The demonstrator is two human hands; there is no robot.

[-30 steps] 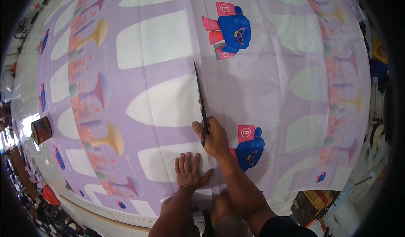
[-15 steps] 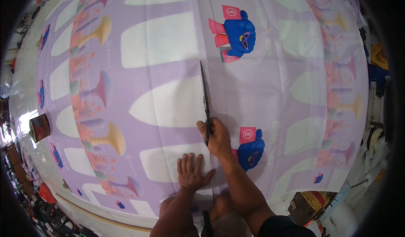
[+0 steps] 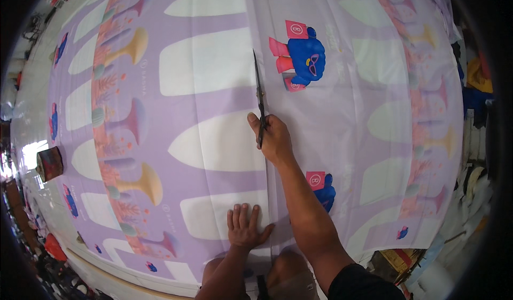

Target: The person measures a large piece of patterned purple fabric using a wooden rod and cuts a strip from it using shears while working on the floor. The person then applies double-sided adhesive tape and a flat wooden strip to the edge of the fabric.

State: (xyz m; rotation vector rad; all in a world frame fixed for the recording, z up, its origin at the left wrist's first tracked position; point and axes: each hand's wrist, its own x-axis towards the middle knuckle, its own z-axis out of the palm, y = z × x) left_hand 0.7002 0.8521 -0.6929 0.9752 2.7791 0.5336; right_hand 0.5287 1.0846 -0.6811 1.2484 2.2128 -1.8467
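A large printed sheet (image 3: 214, 102), lilac with white arch shapes, coral-coloured bands and blue cartoon figures, is spread out before me. My right hand (image 3: 275, 138) grips the handles of long dark scissors (image 3: 260, 94). Their blades point away from me and look nearly closed, lying on a lengthwise line in the sheet. From the scissors back toward my knees, that line shows as a slit or edge. Flat on the sheet, just left of the line and nearer to me, rests my left hand (image 3: 246, 229) with fingers stretched. The handle loops are partly hidden by my right fingers.
A dark, worn metal block (image 3: 49, 164) sits at the sheet's left edge on pale tiles. At the lower right stands a worn red and yellow box (image 3: 398, 262). Yellow cloth (image 3: 479, 75) is heaped at the right, and an orange bag (image 3: 55, 246) lies among clutter at the left.
My right hand and the scissors have moved farther away from me along the line, and my right arm is stretched out more. My left hand stays flat in about the same place.
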